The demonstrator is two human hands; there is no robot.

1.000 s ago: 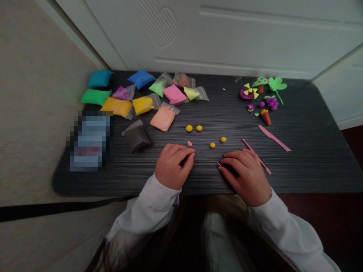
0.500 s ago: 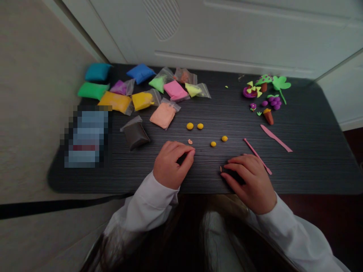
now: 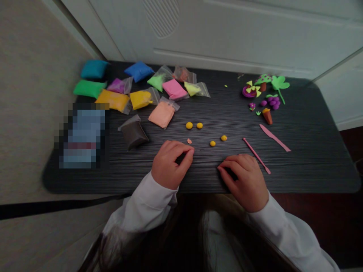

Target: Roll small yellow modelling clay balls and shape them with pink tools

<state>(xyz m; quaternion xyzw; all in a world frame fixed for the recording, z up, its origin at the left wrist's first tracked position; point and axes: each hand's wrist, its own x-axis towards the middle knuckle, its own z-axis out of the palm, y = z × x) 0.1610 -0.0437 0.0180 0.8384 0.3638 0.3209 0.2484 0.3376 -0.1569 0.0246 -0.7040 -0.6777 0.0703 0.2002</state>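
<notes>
My left hand [image 3: 172, 164] rests on the table with thumb and index fingertip pinched together; whatever lies between them is too small to make out. Just beyond those fingertips is a tiny scrap of peach clay [image 3: 189, 141]. My right hand [image 3: 244, 180] has its thumb and fingers closed at the tips, over the spot where a thin bit of peach clay showed; that bit is now hidden. Past the hands lie small yellow clay balls: two at the left [image 3: 189, 125], one nearer me [image 3: 212, 143] and another [image 3: 224, 138] to its right.
Bagged clay in several colours fills the back left, including a peach bag [image 3: 162, 114] and a dark one [image 3: 134, 133]. A blurred-out rectangle [image 3: 85, 136] covers the left end. Right are a pink stick tool [image 3: 256, 155], a pink clay knife [image 3: 274, 137] and finished clay figures, including purple grapes [image 3: 273, 102].
My right thumb and fingers have closed together over the thin peach bit, and the hand has shifted slightly left. My left hand stays pinched in almost the same place.
</notes>
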